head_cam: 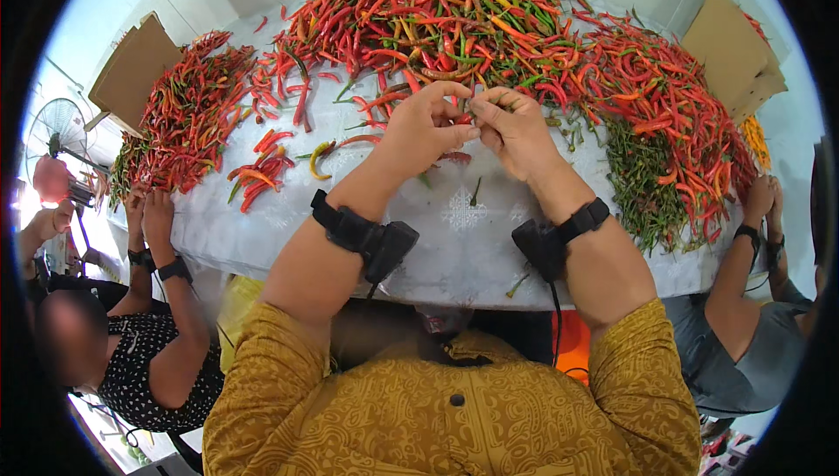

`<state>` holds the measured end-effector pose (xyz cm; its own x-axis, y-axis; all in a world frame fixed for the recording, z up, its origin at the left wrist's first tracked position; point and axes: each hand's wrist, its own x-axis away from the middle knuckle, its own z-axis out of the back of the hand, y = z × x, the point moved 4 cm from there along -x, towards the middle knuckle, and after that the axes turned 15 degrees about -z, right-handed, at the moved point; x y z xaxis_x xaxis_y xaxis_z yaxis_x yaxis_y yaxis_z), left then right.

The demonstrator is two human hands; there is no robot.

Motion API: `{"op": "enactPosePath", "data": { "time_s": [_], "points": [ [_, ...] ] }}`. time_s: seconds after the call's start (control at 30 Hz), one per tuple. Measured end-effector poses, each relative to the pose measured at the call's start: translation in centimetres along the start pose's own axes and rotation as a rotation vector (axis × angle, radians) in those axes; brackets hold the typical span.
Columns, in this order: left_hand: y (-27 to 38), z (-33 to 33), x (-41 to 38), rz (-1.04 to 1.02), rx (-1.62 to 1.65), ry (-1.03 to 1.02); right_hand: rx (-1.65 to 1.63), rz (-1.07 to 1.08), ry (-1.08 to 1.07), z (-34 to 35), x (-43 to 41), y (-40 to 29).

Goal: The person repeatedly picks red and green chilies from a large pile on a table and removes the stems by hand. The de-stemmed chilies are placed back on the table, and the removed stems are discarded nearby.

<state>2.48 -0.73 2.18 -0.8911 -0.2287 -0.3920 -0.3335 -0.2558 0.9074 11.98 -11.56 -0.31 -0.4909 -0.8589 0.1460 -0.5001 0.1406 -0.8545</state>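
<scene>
My left hand point(429, 123) holds a small red chili pepper point(465, 119) between thumb and fingers, above the table. The fingertips of my right hand point(514, 123) pinch the same pepper at its other side; its stem end is mostly hidden by the fingers. Just beyond both hands rises a large heap of red, orange and green chili peppers point(432, 30). A red pepper point(455, 157) lies beneath my hands. Nearer to me is a loose green stem point(475, 191). To the left of my left hand are a curved yellow-green pepper point(319, 161) and a small group of red peppers point(262, 171).
A patterned tablecloth point(406, 240) covers the table. Green stems point(639, 181) are piled at right beside more red peppers point(675, 102). Cardboard pieces point(134, 73) stand at both sides. Co-workers' hands point(156, 214) are at the left and right table edges. Cabled devices point(377, 246) are strapped to my forearms.
</scene>
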Motion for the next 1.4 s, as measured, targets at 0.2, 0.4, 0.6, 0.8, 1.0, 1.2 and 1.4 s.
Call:
{"op": "enactPosePath", "data": {
  "time_s": [0.2, 0.4, 0.6, 0.8, 1.0, 1.2, 1.4],
  "points": [
    [-0.9, 0.2, 0.3, 0.033, 0.021, 0.026, 0.104, 0.141, 0.08, 0.0, 0.2, -0.6],
    [0.0, 0.2, 0.1, -0.054, -0.055, 0.001, 0.297, 0.188, 0.198, -0.1, 0.4, -0.8],
    [-1.0, 0.2, 0.1, -0.02, 0.051, -0.028, 0.213, 0.121, 0.159, -0.3, 0.4, -1.0],
    [0.1, 0.8, 0.0, 0.008, 0.112, -0.177, -0.01, 0.023, -0.017, -0.3, 0.4, -0.5],
    [1.0, 2.0, -0.6, -0.062, 0.943, 0.11, -0.056, -0.049, -0.009, 0.2, -0.1, -0.3],
    [-0.4, 4.2, -0.8, -0.042, 0.431, 0.284, 1.357, 0.319, 0.177, -2.1, 0.3, 0.1],
    [2.1, 2.8, -0.1, -0.19, -0.551, -0.072, 1.61, 0.184, 0.256, -2.2, 1.0, -0.4]
  ]
}}
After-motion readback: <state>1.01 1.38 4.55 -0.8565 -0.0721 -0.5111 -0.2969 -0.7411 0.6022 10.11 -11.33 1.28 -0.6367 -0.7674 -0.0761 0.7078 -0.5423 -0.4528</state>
